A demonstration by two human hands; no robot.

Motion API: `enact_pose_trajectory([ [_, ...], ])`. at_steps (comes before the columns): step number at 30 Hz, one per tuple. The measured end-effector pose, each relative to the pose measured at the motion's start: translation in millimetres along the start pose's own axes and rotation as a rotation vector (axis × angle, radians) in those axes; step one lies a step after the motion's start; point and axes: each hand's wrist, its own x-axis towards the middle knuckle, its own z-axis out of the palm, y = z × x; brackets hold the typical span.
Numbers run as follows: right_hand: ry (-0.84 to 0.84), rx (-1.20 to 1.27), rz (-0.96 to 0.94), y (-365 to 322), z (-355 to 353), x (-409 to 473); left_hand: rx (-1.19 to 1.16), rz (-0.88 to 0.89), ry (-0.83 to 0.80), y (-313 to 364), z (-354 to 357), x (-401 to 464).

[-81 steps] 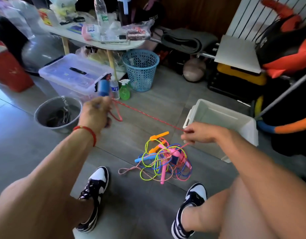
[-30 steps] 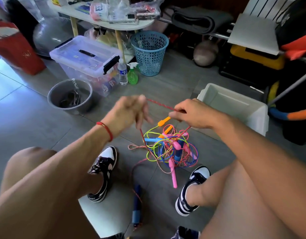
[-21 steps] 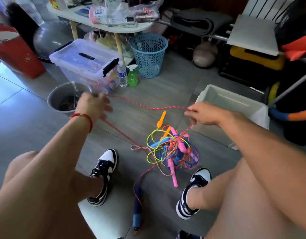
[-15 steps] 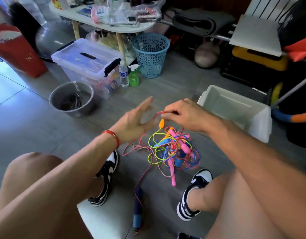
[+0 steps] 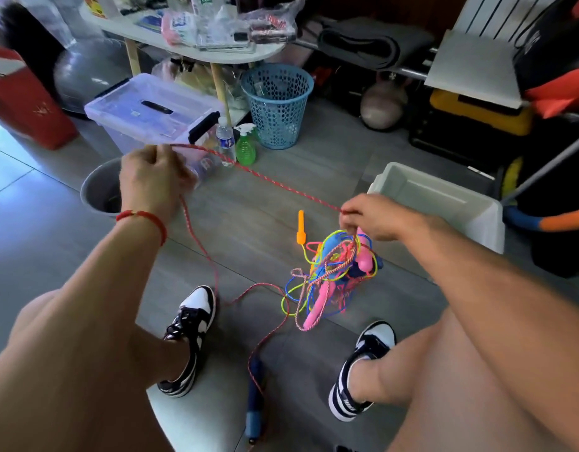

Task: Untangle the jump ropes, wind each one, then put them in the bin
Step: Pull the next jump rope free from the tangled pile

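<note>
Currently red braided rope (image 5: 275,182) is pinched taut between left hand (image 5: 152,181) and right hand (image 5: 374,216), mid-frame; tangled jump ropes (image 5: 330,275) hang beneath right hand, white bin (image 5: 477,220) at right.

I see my two hands (image 5: 154,177) (image 5: 376,216), my two shoes (image 5: 190,334) (image 5: 363,370), one white bin (image 5: 483,216), one blue basket (image 5: 278,106) and two bottles (image 5: 225,145) (image 5: 245,148) beside the basket.

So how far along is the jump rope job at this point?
Early. Nothing is wound or binned: the white bin shows no ropes inside. In hand: the left hand and right hand stretch the red braided rope between them, its blue handle free on the floor. Left: the other end runs into the tangle, which needs separating, winding and binning.
</note>
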Motion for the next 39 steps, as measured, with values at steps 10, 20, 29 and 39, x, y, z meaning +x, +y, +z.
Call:
enact_pose_trajectory([
  [10,0.184,0.143,-0.312,-54,-7,-19,0.43,0.55,-0.795,2,86,-96],
  [20,-0.061,0.163,0.016,-26,25,-15,0.205,0.475,-0.701,42,90,-93],
  [29,-0.108,0.153,0.066,-14,56,4,-0.276,0.206,-0.795,54,65,-85],
  [39,0.349,0.648,0.001,-2,14,23,0.551,0.356,-0.56,24,65,-49],
])
